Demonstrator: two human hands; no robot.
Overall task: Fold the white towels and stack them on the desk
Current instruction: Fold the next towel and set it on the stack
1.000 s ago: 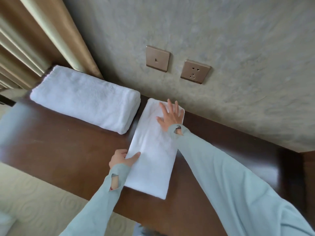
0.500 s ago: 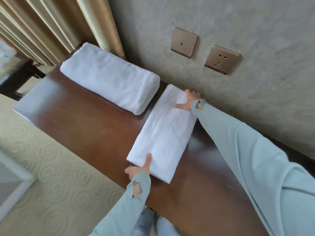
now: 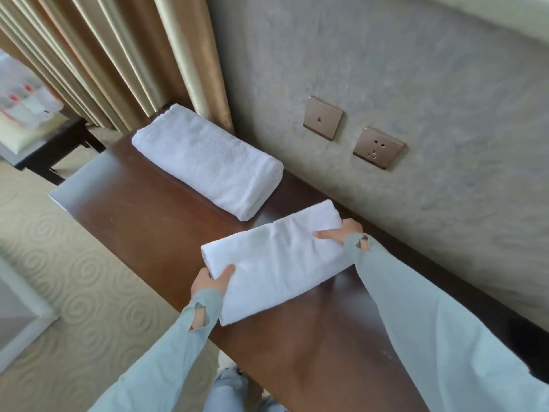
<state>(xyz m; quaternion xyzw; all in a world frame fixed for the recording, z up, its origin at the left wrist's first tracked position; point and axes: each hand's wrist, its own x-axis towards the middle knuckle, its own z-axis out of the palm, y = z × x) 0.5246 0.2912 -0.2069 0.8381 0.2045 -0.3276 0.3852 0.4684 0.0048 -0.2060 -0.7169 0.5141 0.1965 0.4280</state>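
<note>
The folded towel (image 3: 279, 269) is lying across the desk (image 3: 142, 221), gripped at both ends: the left hand (image 3: 209, 281) is pinching the near end, the right hand (image 3: 341, 233) the far end by the wall. It is possibly lifting already; the view is unclear. Uneven pull risks the layers sagging open, or a crooked landing on the thicker towel (image 3: 208, 162) nearby.

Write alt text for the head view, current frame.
A person's left hand and right hand grip opposite ends of a folded white towel above a dark wooden desk. A thicker folded towel lies farther along the desk, beside a curtain and a wall with two sockets.
</note>
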